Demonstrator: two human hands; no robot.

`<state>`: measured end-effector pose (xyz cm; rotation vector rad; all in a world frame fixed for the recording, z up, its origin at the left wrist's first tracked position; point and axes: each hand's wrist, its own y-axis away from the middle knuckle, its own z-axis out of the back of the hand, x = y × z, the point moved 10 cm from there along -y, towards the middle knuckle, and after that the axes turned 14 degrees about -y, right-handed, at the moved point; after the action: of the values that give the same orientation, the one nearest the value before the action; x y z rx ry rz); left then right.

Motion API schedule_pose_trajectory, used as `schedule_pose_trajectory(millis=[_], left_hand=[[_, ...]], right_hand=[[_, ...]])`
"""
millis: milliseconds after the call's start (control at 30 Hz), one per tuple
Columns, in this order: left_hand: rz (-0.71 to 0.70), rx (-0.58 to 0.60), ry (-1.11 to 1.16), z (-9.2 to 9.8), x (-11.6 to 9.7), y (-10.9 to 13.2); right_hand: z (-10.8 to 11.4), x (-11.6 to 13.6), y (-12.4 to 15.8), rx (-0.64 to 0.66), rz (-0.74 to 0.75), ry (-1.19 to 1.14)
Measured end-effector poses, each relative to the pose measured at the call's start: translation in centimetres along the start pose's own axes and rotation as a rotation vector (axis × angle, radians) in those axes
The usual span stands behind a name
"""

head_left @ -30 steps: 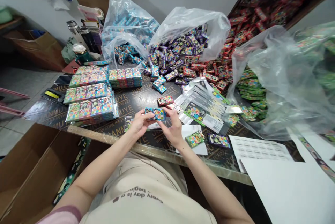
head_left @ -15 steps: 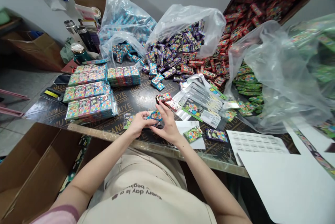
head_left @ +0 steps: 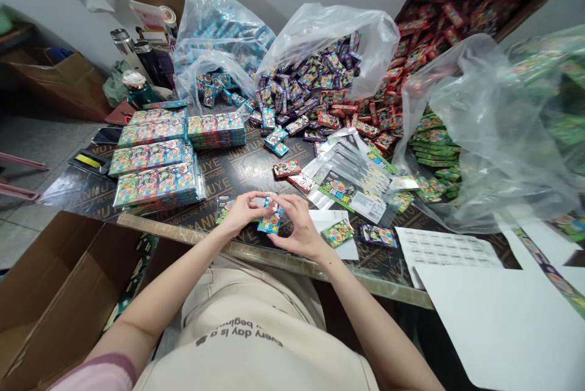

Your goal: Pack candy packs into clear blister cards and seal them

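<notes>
Near the table's front edge, a small blue candy packet (head_left: 269, 221) with colourful print stands between my hands. My left hand (head_left: 244, 212) grips its upper left end with thumb and fingers. My right hand (head_left: 298, 226) curves around the packet's right side, fingertips at the top and thumb at the bottom. Partly hidden behind my left hand lies a printed clear sleeve (head_left: 223, 207). Just beyond my hands are two red packets, one of them the upper red packet (head_left: 286, 169). Right of my right hand, a green packet (head_left: 337, 232) rests on white paper, beside a purple packet (head_left: 378, 236).
Stacks of wrapped packets (head_left: 155, 187) stand at the left. Plastic bags spill blue packets (head_left: 217, 88), purple packets (head_left: 292, 89) and green packets (head_left: 432, 141); red packets (head_left: 411, 62) slope from a box. Clear printed sleeves (head_left: 350, 178) fan out centrally. A cardboard box (head_left: 55, 293) stands lower left.
The blue packet has turned from lying slanted to standing more upright between my hands, slightly nearer me. My right fingers have drawn back from the red packets and curled onto it.
</notes>
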<state>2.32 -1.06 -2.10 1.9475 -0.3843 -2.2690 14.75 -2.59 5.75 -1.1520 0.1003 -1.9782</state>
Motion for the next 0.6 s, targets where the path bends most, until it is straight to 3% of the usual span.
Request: schedule_pose_trajectory(millis=[100, 167, 233, 333, 467, 600], left_hand=[[-0.248, -0.116, -0.538, 1.7, -2.0, -0.4], [-0.370, -0.072, -0.912, 1.0, -2.1, -0.7], [-0.413, 0.029, -1.147, -0.1, -0.9, -0.9], [-0.437, 0.066, -1.250, -0.6, 0.0, -0.9], [-0.481, 0.019, -1.188, 0.0, -0.6, -0.3], [-0.544, 0.089, -1.109, -0.1, -1.1, 0.5]], right_hand=[[2.3, -2.8, 0.6, -0.129, -0.084, 0.111], [3.1, -4.8, 1.2, -0.151, -0.143, 0.224], [3.1, -6.4, 1.6, -0.116, -0.190, 0.325], [2.5, -7.6, 2.1, -0.049, -0.236, 0.354], [1.2, -6.7, 2.3, 0.061, -0.184, 0.052], [0.6, -5.5, 1.9, 0.166, -0.128, -0.141]])
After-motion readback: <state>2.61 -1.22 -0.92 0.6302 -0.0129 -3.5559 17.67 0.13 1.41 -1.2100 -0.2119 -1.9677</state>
